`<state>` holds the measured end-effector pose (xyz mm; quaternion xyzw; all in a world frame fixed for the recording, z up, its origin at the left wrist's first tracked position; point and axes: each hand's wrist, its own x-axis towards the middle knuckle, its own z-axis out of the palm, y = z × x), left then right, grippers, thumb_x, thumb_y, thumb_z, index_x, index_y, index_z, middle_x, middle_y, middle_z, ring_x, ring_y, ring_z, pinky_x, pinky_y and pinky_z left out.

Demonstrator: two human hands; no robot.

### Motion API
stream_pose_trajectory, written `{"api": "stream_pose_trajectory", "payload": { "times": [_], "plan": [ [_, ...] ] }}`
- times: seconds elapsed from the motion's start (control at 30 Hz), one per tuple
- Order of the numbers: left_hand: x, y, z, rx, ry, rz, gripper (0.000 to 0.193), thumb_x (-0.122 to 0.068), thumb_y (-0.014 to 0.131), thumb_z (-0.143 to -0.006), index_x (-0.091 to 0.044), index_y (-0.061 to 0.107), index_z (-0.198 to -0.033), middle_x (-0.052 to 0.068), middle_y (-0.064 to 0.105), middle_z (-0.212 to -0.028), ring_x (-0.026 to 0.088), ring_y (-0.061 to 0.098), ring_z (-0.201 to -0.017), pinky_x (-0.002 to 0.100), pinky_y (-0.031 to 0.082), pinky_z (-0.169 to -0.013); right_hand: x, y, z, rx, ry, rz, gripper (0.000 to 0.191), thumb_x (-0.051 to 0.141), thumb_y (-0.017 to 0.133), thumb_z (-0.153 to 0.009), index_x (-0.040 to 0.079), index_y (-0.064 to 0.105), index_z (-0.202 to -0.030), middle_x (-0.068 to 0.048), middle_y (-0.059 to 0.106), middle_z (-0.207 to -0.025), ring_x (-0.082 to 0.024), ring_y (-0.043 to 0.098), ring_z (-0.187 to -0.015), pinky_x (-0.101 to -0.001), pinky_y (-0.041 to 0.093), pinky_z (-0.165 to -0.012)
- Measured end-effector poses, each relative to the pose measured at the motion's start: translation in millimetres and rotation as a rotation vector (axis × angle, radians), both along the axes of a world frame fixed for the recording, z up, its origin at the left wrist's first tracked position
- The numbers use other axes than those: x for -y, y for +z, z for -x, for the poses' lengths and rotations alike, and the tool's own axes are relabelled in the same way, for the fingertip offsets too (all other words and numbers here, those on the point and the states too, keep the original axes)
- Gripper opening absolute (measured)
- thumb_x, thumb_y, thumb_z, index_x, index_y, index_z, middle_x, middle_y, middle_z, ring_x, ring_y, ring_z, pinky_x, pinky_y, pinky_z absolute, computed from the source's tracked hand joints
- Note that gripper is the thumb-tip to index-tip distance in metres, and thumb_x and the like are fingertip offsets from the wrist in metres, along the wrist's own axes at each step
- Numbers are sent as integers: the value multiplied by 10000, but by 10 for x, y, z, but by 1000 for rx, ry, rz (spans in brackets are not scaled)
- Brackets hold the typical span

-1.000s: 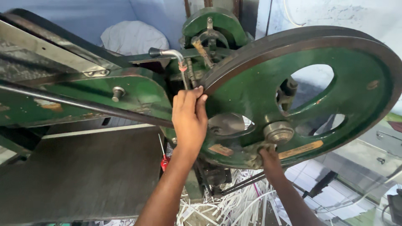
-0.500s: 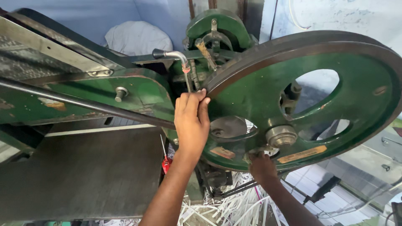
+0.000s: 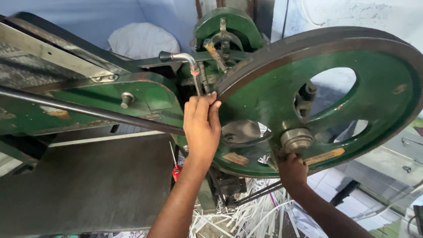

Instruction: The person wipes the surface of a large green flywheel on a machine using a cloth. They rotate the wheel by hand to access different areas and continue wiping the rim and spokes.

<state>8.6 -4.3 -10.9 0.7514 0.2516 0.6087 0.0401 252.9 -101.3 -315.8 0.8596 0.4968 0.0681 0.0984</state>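
Two hands on round green metal flywheel, left hand fingers gripping rim, right hand fingers hidden.

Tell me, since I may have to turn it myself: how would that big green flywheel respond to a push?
The flywheel looks thick cast metal, so probably heavy and slow to start. Both hands, left and right, grip it, suggesting effort.

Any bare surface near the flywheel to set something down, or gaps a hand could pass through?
Free: the flat dark table, bordered by the green frame above and the left hand beside it. The flywheel has open cut-outs between its spokes. Crowded: white paper strips pile below the wheel, where the right hand grips the rim.
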Motion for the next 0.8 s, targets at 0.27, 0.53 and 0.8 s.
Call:
{"api": "stream_pose_trajectory", "payload": {
  "times": [0.27,0.53,0.8],
  "plan": [
    [-8,-38,-31,18,10,10,144,-51,697,-980,-58,686,-1124,99,630,-1016,312,600,-929,418,486,-824,263,428,-52,-453,106,-405,207,238,659,-916,87,734,-1036,-239,721,-998,-415,711,-907,-500,568,-796],
    [11,-31,-31,9,21,11,153,-48,699,-977,-53,689,-1129,99,626,-1000,316,592,-923,421,480,-822,233,306,57,-906,-273,-977,437,307,684,-896,-8,596,-1185,-274,715,-981,-461,697,-928,-518,517,-816],
    [2,-36,-42,13,32,-9,149,-44,697,-970,-58,684,-1118,96,642,-1027,312,606,-941,422,485,-831,51,-154,-118,-864,-418,-1098,437,342,705,-933,-37,656,-1146,-277,716,-1020,-447,683,-967,-509,508,-860]
  ]
}}
